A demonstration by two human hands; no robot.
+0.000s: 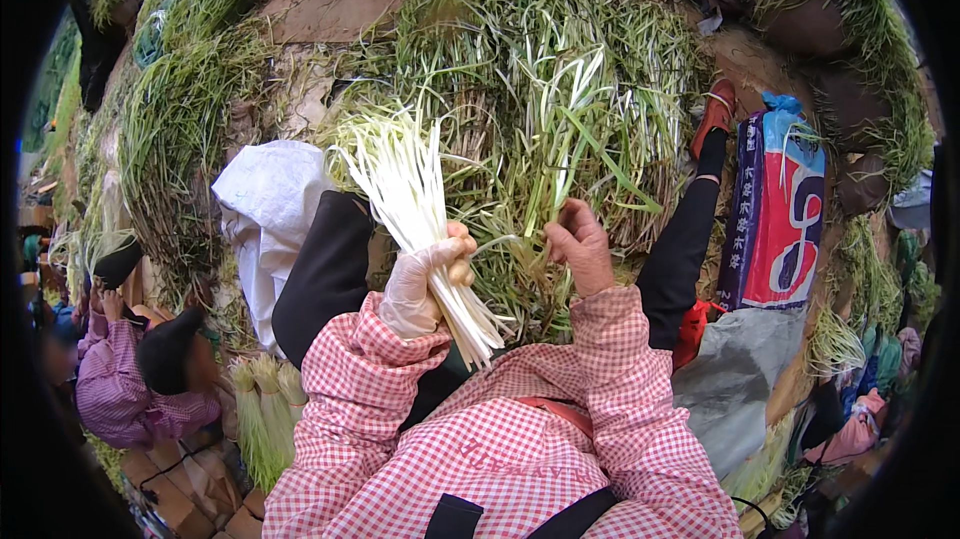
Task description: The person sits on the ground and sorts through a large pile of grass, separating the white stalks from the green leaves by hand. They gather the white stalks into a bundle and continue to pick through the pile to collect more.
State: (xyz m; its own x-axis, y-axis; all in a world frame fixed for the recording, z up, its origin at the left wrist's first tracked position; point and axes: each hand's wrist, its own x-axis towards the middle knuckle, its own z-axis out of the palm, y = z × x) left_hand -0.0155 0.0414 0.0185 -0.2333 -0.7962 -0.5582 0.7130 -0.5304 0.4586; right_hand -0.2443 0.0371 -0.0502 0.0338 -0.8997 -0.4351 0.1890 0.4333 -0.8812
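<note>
My left hand (416, 291), in a thin translucent glove, is closed around a bundle of white-stemmed chives (405, 179). The bundle's pale green ends fan out up and to the left, and its lower ends stick out below my fist. My bare right hand (582, 251) has thumb and forefinger pinched at the base of a few long green chive stalks (566, 154), whose leaves spread over the heap. In front of me, between my legs, lies a broad heap of loose green chives (470, 49).
A white sack (268, 201) lies by my left leg. On the right are a red, blue and purple printed bag (785, 209) and a grey plastic sheet (745, 369). Tied chive bundles (265, 419) stand at lower left, near another person in a checked sleeve (130, 389).
</note>
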